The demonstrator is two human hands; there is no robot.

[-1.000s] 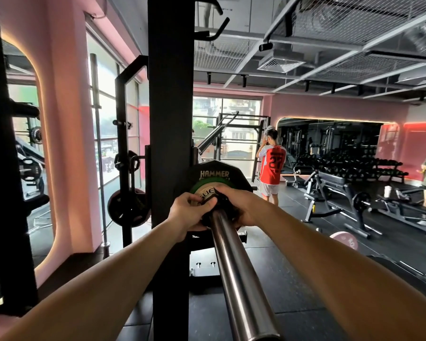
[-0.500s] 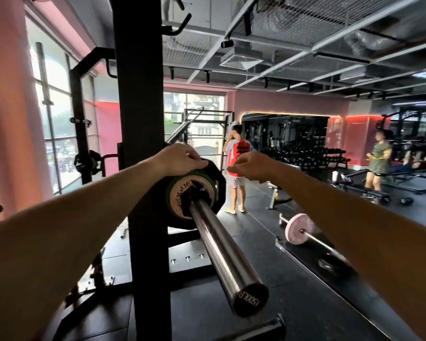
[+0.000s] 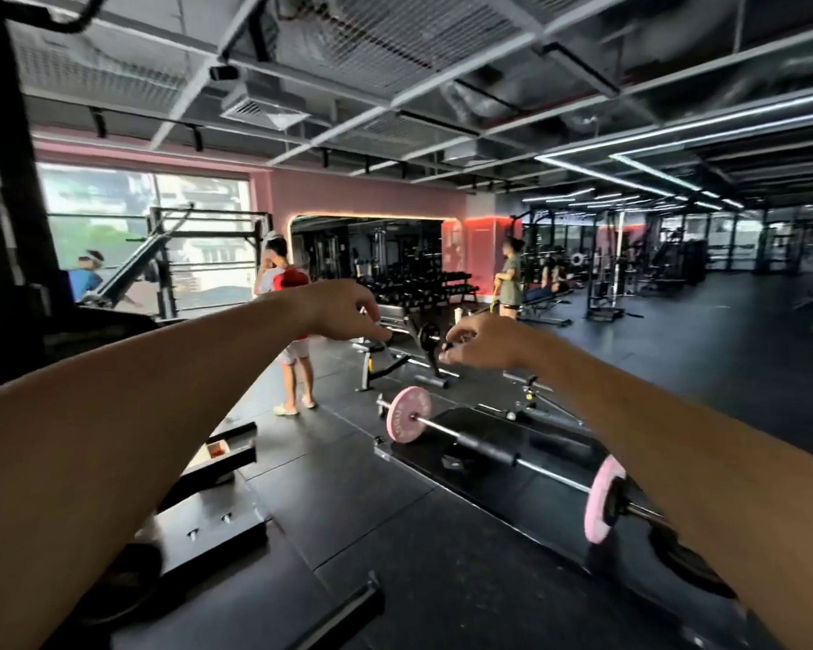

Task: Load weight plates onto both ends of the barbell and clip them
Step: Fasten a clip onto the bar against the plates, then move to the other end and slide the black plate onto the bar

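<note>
Head view: both arms stretched out front, nothing in either hand. Left hand (image 3: 343, 308) palm down, fingers loosely curled, relaxed. Right hand (image 3: 482, 342) same, fingers drooping w/ a narrow gap to the thumb. Hands apart, side by side, in mid-air. Task barbell & its plates not in frame. On the floor (image 3: 371, 499) below the right arm lies a different bar (image 3: 503, 455) w/ pink plates (image 3: 408, 414) at each end. Rack post (image 3: 5, 204) at left edge. Person in red (image 3: 288, 293) stands beyond the left hand.
</note>
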